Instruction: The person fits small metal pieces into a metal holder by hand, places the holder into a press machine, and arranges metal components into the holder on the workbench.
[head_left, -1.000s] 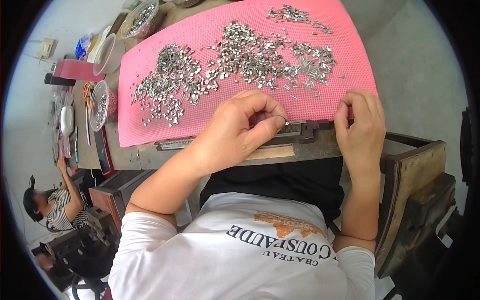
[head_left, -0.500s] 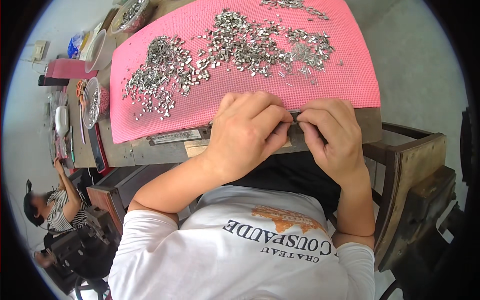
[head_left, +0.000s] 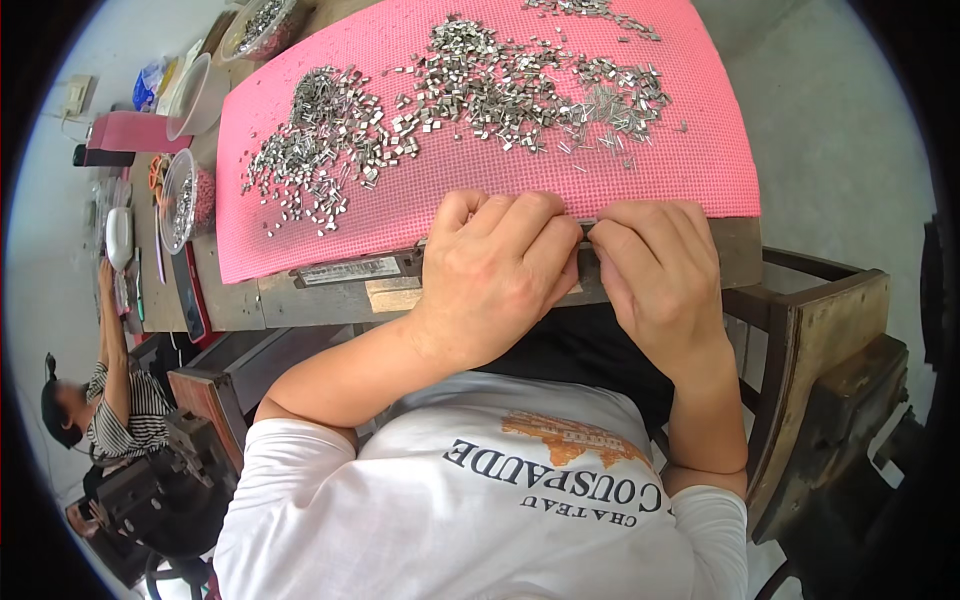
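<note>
Since the earliest frame, the right hand [head_left: 660, 275] has come across from the mat's right end to meet the left hand [head_left: 500, 275], which has turned knuckles-up; over the last half second both have barely shifted, while a co-worker's arm [head_left: 115, 320] at far left has stretched further forward. Largest of all is the wooden table [head_left: 235, 305], carrying a pink textured mat [head_left: 690, 170] that covers most of its visible top. On the left, beyond the mat, stand a whitish bowl [head_left: 203, 100] and a clear bowl [head_left: 180, 205] holding small metal bits, with a dark, red-edged flat object [head_left: 190, 290] nearer the front. Along the mat's near edge lies a dark bar [head_left: 352, 272] bearing a pale strip, its middle hidden by the left hand; a light wood piece [head_left: 395, 293] sits just below it. Both hands meet at this bar, fingers curled and their tips nearly together — whether they pinch anything cannot be told. Smallest are the loose metal pieces [head_left: 490, 85], blocky and pin-like, heaped across the mat beyond the hands — well apart from them.
</note>
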